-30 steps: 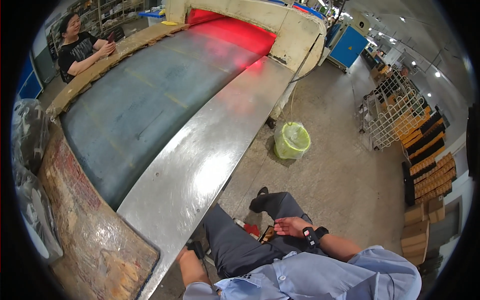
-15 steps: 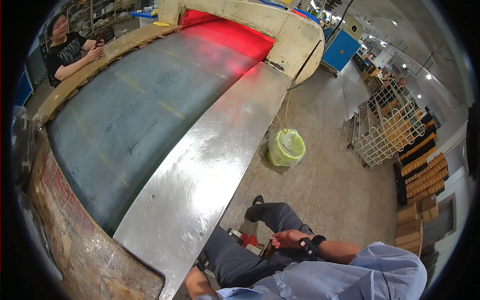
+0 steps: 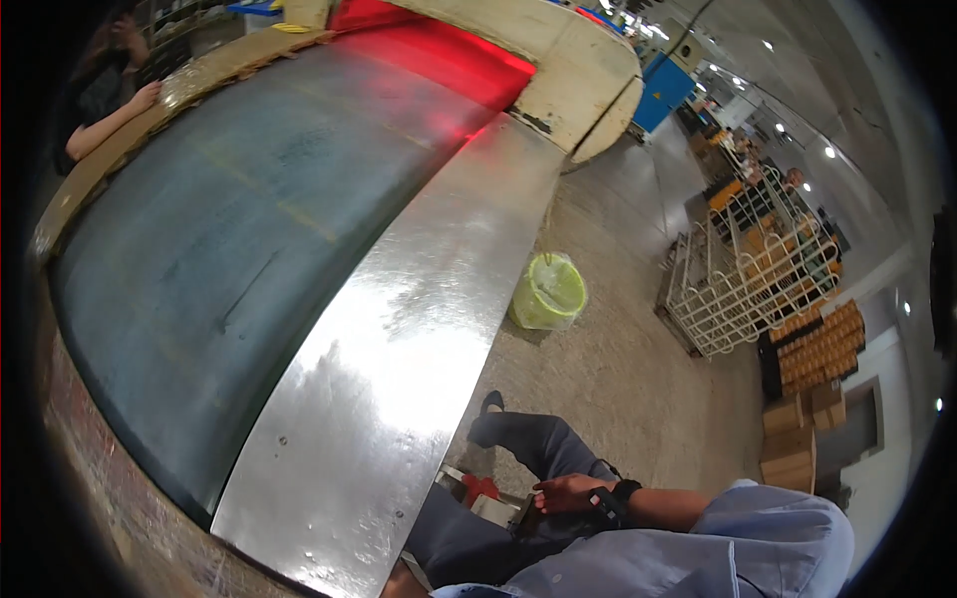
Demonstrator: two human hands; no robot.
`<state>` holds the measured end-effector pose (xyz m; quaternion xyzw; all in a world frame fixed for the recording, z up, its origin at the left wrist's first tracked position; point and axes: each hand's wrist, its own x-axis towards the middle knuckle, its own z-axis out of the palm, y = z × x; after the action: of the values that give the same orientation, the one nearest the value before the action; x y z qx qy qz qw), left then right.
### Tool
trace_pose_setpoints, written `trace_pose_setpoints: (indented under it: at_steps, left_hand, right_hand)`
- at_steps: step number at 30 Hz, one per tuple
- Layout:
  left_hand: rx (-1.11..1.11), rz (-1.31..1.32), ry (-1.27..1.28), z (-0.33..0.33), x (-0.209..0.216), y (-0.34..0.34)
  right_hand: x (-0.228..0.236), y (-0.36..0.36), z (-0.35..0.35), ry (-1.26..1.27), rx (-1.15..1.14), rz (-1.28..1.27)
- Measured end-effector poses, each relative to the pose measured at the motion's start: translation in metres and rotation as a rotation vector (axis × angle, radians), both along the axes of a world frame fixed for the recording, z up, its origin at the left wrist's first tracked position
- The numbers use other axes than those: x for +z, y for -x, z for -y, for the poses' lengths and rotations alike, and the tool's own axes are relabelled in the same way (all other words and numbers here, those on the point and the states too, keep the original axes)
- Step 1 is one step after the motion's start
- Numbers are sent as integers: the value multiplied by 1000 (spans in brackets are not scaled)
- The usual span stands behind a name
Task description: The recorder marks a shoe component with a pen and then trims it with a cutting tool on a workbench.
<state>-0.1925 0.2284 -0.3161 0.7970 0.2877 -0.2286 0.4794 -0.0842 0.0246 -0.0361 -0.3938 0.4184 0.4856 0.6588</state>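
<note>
My right hand (image 3: 566, 493) lies over my lap, near my thigh. Its fingers are loosely stretched out, and I see nothing held in them. A dark object (image 3: 524, 514) is just beside the fingertips; its kind is unclear. Of my left arm only a bit of forearm (image 3: 403, 581) shows at the lower edge, next to the metal plate, and the hand itself is out of sight. Close by on my left is a shiny metal side plate (image 3: 369, 399) along a grey-blue conveyor belt (image 3: 229, 229), with nothing lying on the visible belt.
The belt meets a cream machine housing (image 3: 583, 75) with a red-lit opening (image 3: 439, 55). A lined yellow-green bin (image 3: 550, 291) stands on the floor. Further right are a white wire rack (image 3: 753, 269) and cardboard boxes (image 3: 788, 444). Across the belt, a person's arm (image 3: 115, 125) rests on its edge.
My view has shifted, so the belt, bin and rack appear further left. My right hand stays over my lap. The person across the belt has changed arm position, one hand now raised.
</note>
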Motion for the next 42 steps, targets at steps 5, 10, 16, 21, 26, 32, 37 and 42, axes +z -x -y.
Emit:
trace_pose_setpoints:
  at_steps: [5, 10, 16, 21, 26, 32, 37, 42]
  left_hand:
    - [-232, 15, 81, 0, 13, -14]
    - [-431, 88, 128, -2, 23, -55]
    - [-516, 124, 124, -27, 25, -70]
    - [-535, 113, 114, -58, 28, -63]
    - [-565, 91, 99, -92, 47, -51]
    - [-624, 146, 57, -111, 118, -88]
    - [-600, 194, 0, -116, 197, -88]
    - [-646, 1002, 674, -15, 479, -142]
  right_hand:
    - [-1, -3, 11, -181, 413, 431]
    - [-4, -4, 12, -254, 295, 451]
    - [7, 8, 16, -8, 613, 749]
    - [24, 0, 1, -7, -7, 91]
    - [37, -3, 7, 77, 9, 159]
    - [9, 9, 18, -194, 19, 297]
    - [-19, 11, 28, -269, -57, 249]
    - [-17, 6, 27, -300, -141, 260]
